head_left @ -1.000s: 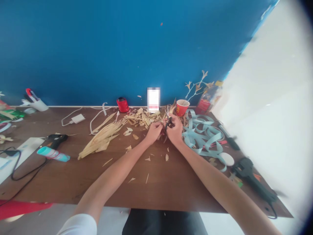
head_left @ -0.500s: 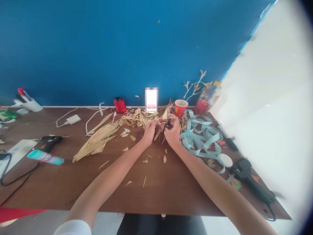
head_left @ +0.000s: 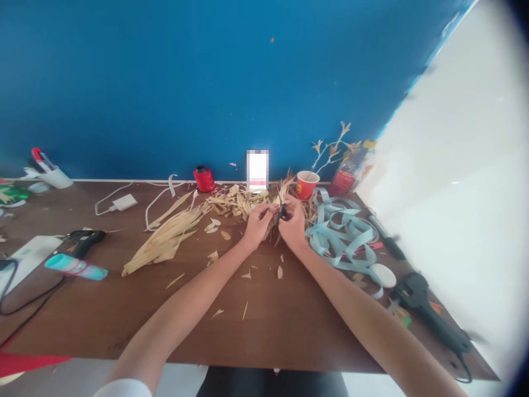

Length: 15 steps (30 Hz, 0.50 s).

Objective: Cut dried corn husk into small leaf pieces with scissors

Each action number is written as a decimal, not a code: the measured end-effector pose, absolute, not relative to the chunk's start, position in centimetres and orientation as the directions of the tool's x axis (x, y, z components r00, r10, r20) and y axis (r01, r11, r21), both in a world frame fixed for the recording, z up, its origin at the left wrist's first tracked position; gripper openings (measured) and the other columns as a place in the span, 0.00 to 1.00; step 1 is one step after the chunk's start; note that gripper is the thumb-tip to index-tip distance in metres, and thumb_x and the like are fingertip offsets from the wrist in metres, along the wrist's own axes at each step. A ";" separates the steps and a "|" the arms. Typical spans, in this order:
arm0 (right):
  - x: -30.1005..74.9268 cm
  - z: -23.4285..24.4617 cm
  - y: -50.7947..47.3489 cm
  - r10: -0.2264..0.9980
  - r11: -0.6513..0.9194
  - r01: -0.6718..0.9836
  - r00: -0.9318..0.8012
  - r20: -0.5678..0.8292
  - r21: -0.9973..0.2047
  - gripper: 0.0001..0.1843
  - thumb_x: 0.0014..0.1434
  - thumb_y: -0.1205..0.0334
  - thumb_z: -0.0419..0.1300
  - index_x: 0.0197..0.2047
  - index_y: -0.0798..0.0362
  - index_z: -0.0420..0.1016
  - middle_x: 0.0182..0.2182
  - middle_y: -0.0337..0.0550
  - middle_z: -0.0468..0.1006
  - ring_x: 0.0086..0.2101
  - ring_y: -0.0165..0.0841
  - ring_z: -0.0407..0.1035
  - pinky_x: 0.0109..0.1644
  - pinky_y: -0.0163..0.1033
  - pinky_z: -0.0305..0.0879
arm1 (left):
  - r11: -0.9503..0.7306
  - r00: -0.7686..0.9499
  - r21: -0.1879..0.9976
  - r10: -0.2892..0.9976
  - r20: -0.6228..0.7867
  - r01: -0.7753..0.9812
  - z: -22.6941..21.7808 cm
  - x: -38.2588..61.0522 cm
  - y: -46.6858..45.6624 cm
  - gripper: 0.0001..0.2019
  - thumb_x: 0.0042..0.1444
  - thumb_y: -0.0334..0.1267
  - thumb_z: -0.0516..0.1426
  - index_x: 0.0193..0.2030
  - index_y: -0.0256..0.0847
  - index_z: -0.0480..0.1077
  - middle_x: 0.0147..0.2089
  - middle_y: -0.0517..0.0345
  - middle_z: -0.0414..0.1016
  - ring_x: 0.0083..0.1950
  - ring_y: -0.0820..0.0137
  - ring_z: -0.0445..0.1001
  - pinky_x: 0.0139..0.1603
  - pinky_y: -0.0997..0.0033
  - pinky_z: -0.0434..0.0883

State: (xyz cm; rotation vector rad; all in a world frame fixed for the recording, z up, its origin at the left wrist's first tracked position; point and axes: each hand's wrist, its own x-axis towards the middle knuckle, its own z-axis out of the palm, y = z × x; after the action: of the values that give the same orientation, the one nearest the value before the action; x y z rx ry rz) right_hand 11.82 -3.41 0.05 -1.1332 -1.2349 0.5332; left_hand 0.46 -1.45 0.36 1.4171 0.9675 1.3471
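Above the middle of the table my left hand (head_left: pixel 257 226) is closed in a pinch on a small pale piece of dried husk, largely hidden by the fingers. Close beside it, my right hand (head_left: pixel 292 221) is wrapped round dark-handled scissors (head_left: pixel 282 210), their blades pointing away from me toward the wall. Behind both hands lies a heap of dried husk scraps (head_left: pixel 233 199). A bundle of long dried husks (head_left: pixel 167 237) rests to the left, and a few loose bits are scattered on the brown table (head_left: pixel 285 320).
A lit phone (head_left: pixel 257 171) leans at the wall, with a red paper cup (head_left: pixel 307 186) and a branch of husk flowers (head_left: pixel 330 151) to its right. Coiled blue ribbon (head_left: pixel 330 231) and a glue gun (head_left: pixel 430 309) lie rightward. A white charger (head_left: pixel 124 202) sits left.
My fingers have shifted slightly around the husk piece and scissors. The two hands remain close together in nearly the same place; the view has tilted a little.
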 end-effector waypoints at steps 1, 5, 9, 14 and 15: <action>11.8 0.1 -3.5 0.834 0.389 0.261 0.308 0.458 -0.884 0.29 0.49 0.63 0.61 0.56 0.53 0.65 0.29 0.39 0.75 0.30 0.33 0.71 0.37 0.40 0.70 | -0.252 0.090 0.966 0.962 0.257 -0.066 0.3 0.4 -1.5 0.09 0.55 0.39 0.58 0.39 0.42 0.79 0.42 0.54 0.76 0.44 0.71 0.73 0.48 0.72 0.70; 11.8 0.0 -3.5 0.834 0.370 0.302 0.309 0.457 -0.879 0.29 0.48 0.64 0.61 0.55 0.53 0.67 0.28 0.38 0.76 0.29 0.35 0.71 0.36 0.40 0.70 | -0.168 0.077 0.977 0.981 0.179 -0.132 0.2 0.3 -1.6 0.09 0.51 0.37 0.59 0.38 0.39 0.78 0.36 0.56 0.78 0.35 0.73 0.73 0.37 0.74 0.70; 12.1 -0.6 -3.1 0.862 0.353 0.268 0.280 0.423 -0.897 0.31 0.48 0.65 0.60 0.57 0.53 0.65 0.24 0.34 0.73 0.25 0.33 0.68 0.31 0.39 0.68 | -0.122 0.084 0.977 0.987 0.138 -0.172 0.5 0.5 -1.8 0.08 0.49 0.38 0.60 0.35 0.38 0.78 0.33 0.55 0.77 0.31 0.75 0.71 0.33 0.75 0.69; 12.1 -0.7 -3.1 0.866 0.369 0.214 0.273 0.418 -0.904 0.29 0.47 0.66 0.59 0.55 0.53 0.65 0.24 0.35 0.73 0.25 0.33 0.68 0.30 0.38 0.67 | -0.107 0.096 0.975 0.987 0.127 -0.196 0.7 0.5 -1.9 0.09 0.49 0.38 0.60 0.35 0.37 0.78 0.30 0.57 0.75 0.27 0.76 0.68 0.28 0.77 0.65; 12.0 -0.6 -3.1 0.862 0.371 0.222 0.279 0.423 -0.902 0.29 0.47 0.66 0.59 0.55 0.53 0.66 0.24 0.35 0.73 0.25 0.33 0.68 0.30 0.38 0.67 | -0.103 0.094 0.975 0.988 0.123 -0.195 0.7 0.5 -1.8 0.09 0.50 0.39 0.60 0.35 0.37 0.77 0.28 0.58 0.74 0.26 0.77 0.67 0.26 0.77 0.64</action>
State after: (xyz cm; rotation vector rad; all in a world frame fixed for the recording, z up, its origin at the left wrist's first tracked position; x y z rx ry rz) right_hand 12.04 -3.12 -0.65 -1.1455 -1.2463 0.5874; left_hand 0.48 -1.85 0.67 1.1954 0.9355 1.2966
